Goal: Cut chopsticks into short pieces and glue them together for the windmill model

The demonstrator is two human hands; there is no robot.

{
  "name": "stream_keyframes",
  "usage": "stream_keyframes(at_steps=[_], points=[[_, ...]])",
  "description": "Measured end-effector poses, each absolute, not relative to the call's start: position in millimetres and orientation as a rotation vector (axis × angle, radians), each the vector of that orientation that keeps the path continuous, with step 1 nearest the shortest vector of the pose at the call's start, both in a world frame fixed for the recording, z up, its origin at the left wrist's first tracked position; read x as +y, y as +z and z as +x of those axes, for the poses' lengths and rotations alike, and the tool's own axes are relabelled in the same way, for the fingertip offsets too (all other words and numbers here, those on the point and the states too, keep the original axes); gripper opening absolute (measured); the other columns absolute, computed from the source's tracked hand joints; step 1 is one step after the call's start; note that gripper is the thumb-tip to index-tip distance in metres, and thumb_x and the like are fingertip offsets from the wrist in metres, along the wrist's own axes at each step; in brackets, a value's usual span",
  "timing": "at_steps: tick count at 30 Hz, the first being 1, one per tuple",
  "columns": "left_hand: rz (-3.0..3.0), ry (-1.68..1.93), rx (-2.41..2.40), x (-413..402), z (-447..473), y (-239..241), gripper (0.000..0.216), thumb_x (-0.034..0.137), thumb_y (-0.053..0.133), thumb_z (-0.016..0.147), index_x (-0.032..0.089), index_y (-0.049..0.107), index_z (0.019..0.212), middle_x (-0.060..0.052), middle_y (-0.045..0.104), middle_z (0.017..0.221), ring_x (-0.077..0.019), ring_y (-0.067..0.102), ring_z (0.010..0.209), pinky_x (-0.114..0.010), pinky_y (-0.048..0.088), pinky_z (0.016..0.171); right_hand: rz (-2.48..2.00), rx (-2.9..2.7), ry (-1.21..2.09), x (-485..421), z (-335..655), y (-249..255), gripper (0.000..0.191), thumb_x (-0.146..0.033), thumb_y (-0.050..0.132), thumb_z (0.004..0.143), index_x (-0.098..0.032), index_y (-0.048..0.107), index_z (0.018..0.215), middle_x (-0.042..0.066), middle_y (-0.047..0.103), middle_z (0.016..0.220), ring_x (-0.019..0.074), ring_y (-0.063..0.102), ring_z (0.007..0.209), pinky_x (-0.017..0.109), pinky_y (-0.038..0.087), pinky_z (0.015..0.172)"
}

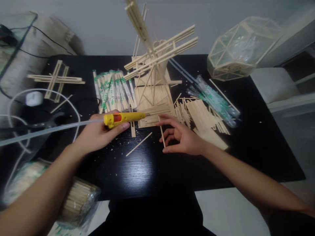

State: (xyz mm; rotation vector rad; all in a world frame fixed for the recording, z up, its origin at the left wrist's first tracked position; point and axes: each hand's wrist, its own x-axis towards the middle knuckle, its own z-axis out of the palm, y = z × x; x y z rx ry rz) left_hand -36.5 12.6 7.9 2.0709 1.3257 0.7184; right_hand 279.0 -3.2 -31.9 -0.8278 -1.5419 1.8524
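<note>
My left hand point(99, 132) is closed around a yellow glue gun point(124, 118) with a clear glue stick trailing off to the left. The gun's nozzle points right at the front edge of a chopstick windmill model point(154, 82) standing on a slatted base. My right hand point(180, 134) hovers just right of the nozzle with fingers spread and curled, and a single wooden stick point(161, 132) lies under its fingertips. Whether the fingers pinch that stick is unclear. Another loose stick point(139, 144) lies on the black table point(147, 170) between my hands.
Wrapped chopsticks point(112, 90) lie left of the model, bare sticks point(204, 118) and empty wrappers point(214, 98) to its right. A stick cross point(56, 80) sits far left, a faceted stick-and-plastic dome point(240, 47) back right. A bundle of sticks point(76, 200) is at front left.
</note>
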Motion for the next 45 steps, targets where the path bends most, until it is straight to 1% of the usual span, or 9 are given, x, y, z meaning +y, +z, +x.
stream_keyframes(at_steps=[5,14,21,27,31,33,37,41,45], points=[[2.024,0.699,1.344,11.4,-35.3,7.2,0.016,0.042,0.072,0.085,0.026,0.073,0.083,-0.003,0.07,0.075,-0.0178,0.063,0.061,-0.03,0.046,0.055,-0.805,-1.536,1.863,-4.9,279.8,-29.7,0.071,-0.016,0.087,0.073,-0.034,0.059,0.135,0.007,0.021,0.168,0.009,0.071,0.085,0.031,0.067,0.077],[2.07,0.687,1.358,12.7,-35.5,6.7,0.018,0.041,0.069,0.088,0.025,0.071,0.081,-0.003,0.067,0.072,-0.0177,0.06,0.06,-0.032,0.044,0.055,-0.782,-1.556,1.838,-5.6,279.6,-29.2,0.072,-0.015,0.084,0.077,-0.038,0.056,0.139,0.004,0.017,0.17,0.009,0.07,0.086,0.031,0.066,0.077],[1.995,0.717,1.374,11.9,-34.1,8.5,0.019,0.042,0.073,0.083,0.024,0.071,0.079,-0.002,0.063,0.067,-0.0156,0.056,0.055,-0.031,0.041,0.052,-0.889,-1.507,1.805,-5.8,276.5,-29.0,0.059,-0.017,0.076,0.084,-0.035,0.055,0.137,0.005,0.034,0.163,0.0065,0.066,0.076,0.029,0.066,0.07],[2.064,0.69,1.355,10.7,-35.8,7.7,0.021,0.043,0.069,0.087,0.024,0.069,0.08,0.0,0.064,0.067,-0.0144,0.057,0.055,-0.029,0.043,0.051,-0.91,-1.351,1.871,-7.0,273.0,-32.7,0.079,-0.016,0.085,0.077,-0.034,0.046,0.143,0.002,0.064,0.127,0.0102,0.07,0.075,0.031,0.067,0.075],[2.133,0.617,1.358,8.7,-35.7,11.1,0.026,0.045,0.063,0.092,0.022,0.068,0.083,0.0,0.067,0.072,-0.0138,0.06,0.059,-0.027,0.047,0.055,-0.864,-1.279,1.902,-10.8,269.2,-29.1,0.098,-0.019,0.086,0.079,-0.035,0.028,0.156,-0.004,0.072,0.089,0.0168,0.074,0.078,0.036,0.067,0.076],[2.125,0.614,1.344,7.7,-35.4,12.6,0.025,0.044,0.061,0.093,0.022,0.066,0.083,0.001,0.067,0.071,-0.0136,0.06,0.06,-0.026,0.048,0.055,-0.873,-1.252,1.943,-12.8,268.0,-27.9,0.086,-0.019,0.085,0.08,-0.029,0.036,0.15,-0.002,0.075,0.086,0.0175,0.075,0.077,0.035,0.067,0.074],[2.096,0.644,1.282,7.1,-34.9,12.8,0.021,0.041,0.062,0.093,0.022,0.064,0.084,0.001,0.064,0.069,-0.0133,0.059,0.059,-0.025,0.048,0.053,-0.915,-1.219,2.0,-14.8,267.0,-29.0,0.046,-0.025,0.082,0.084,-0.02,0.056,0.121,0.004,0.078,0.087,0.0162,0.075,0.071,0.028,0.063,0.062],[2.084,0.649,1.285,8.0,-35.3,11.7,0.022,0.04,0.063,0.093,0.02,0.063,0.084,0.001,0.063,0.069,-0.0129,0.059,0.059,-0.024,0.046,0.053,-0.979,-1.251,1.994,-15.3,266.1,-28.9,0.031,-0.03,0.081,0.085,-0.019,0.062,0.107,0.004,0.077,0.088,0.0153,0.075,0.069,0.028,0.063,0.059],[2.079,0.647,1.309,8.7,-36.1,10.4,0.019,0.04,0.064,0.092,0.022,0.064,0.085,0.002,0.063,0.069,-0.0133,0.059,0.059,-0.025,0.046,0.053,-1.067,-1.353,1.876,-16.2,265.8,-27.0,0.025,-0.03,0.079,0.086,-0.017,0.066,0.102,0.008,0.075,0.107,0.0127,0.074,0.07,0.027,0.065,0.062]])
